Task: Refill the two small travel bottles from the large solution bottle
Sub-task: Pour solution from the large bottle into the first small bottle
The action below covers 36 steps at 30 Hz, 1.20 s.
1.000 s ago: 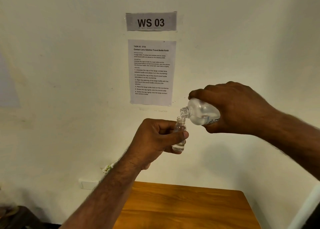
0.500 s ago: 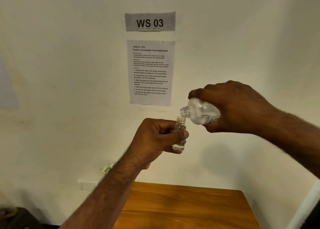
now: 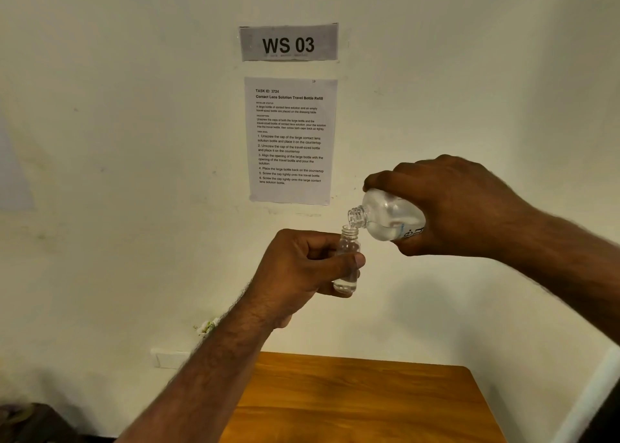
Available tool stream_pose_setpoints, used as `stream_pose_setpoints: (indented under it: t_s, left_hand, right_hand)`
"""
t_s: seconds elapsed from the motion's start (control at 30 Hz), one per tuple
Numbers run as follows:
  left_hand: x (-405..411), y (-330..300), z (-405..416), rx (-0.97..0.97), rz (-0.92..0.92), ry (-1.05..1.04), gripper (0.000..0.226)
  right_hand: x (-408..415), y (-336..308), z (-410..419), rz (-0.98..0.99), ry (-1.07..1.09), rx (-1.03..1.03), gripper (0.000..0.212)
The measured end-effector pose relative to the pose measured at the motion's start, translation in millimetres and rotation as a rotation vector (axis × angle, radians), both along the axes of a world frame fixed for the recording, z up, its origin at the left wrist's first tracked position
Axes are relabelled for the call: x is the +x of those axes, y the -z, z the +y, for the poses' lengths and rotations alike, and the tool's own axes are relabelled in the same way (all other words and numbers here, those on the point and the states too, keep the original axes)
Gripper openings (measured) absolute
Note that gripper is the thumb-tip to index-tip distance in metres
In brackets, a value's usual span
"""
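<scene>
My left hand (image 3: 302, 268) grips a small clear travel bottle (image 3: 347, 281) upright in the air, uncapped, with a little clear liquid at its bottom. My right hand (image 3: 459, 207) holds the large clear solution bottle (image 3: 389, 218) tipped on its side, its open neck pointing left and down, right over the small bottle's mouth. Liquid lies in the lower half of the large bottle. The second travel bottle and the caps are out of sight.
A wooden table (image 3: 362, 399) lies below the hands, against a white wall. On the wall hang a "WS 03" sign (image 3: 288, 43) and a printed task sheet (image 3: 290, 140). A white wall socket (image 3: 169, 358) sits at the lower left.
Both hands and both bottles stay almost still. The large bottle remains tipped over the small one.
</scene>
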<state>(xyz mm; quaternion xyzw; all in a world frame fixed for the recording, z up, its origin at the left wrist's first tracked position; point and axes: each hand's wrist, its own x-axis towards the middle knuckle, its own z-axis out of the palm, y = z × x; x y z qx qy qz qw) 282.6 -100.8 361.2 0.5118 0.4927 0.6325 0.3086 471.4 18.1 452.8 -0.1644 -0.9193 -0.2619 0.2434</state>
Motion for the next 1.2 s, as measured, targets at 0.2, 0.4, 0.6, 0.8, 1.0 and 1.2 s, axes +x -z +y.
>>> stream_pose_setpoints:
  t_s: [0.2,0.4,0.6,0.8,1.0,1.2]
  left_hand:
    - [1.7,-1.2,-1.2,0.003,0.008,0.001,0.018]
    - [2.6,-0.8,-2.9,0.006,-0.01,0.008,0.017]
    - [1.6,-0.8,-2.8,0.003,-0.003,0.011,0.021]
    - [1.7,0.2,-4.3,0.002,-0.001,0.007,0.022]
    - [1.1,1.9,-5.3,-0.003,0.011,0.005,0.022]
    - [0.6,2.4,-6.1,-0.002,0.02,-0.001,0.023]
  right_hand:
    - [-0.1,0.1,-0.4,0.001,0.0,0.0,0.074]
    - [-0.4,-0.2,-1.7,-0.006,0.007,-0.001,0.073]
    - [-0.1,-0.2,-2.0,-0.003,0.0,0.009,0.072]
    - [0.0,0.5,-3.2,0.002,0.003,0.024,0.071]
    - [-0.6,1.3,-3.5,-0.006,0.0,0.018,0.071]
    - [-0.5,1.0,-2.9,-0.013,-0.004,0.023,0.072]
